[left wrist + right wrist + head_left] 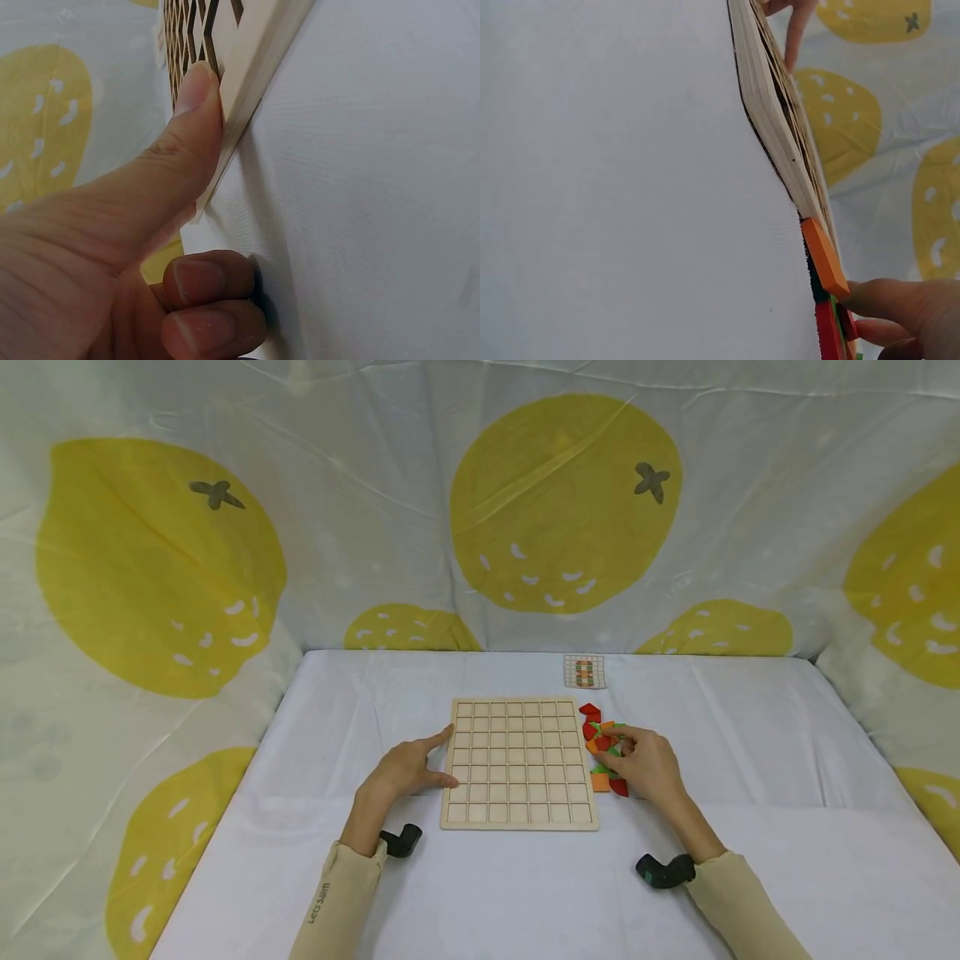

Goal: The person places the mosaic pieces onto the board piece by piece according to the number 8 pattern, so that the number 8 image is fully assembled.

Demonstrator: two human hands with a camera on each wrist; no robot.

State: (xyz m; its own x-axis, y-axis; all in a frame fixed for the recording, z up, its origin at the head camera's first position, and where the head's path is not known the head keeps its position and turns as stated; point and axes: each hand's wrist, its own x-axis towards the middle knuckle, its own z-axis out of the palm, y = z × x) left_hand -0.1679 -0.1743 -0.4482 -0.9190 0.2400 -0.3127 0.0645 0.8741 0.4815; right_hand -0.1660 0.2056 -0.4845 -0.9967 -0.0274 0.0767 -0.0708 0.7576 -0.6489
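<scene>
A square wooden grid board (517, 764) lies flat on the white table, its cells bare. My left hand (408, 768) is at the board's left edge, thumb and forefinger spread apart along it. In the left wrist view the thumb (180, 142) rests on the board's rim, with two other fingers curled beneath. Along the right edge lies a pile of small red, orange and green pieces (603, 742). Over that pile is my right hand (651, 768), its thumb and forefinger apart and among the pieces. An orange square (601, 782) lies at the pile's near end, beside a red piece (618, 787).
A small card (585, 672) with a printed grid and coloured pattern lies behind the board, near the table's back edge. White cloth with yellow lemons (566, 502) hangs around the table. Black devices (666, 871) are worn on both wrists.
</scene>
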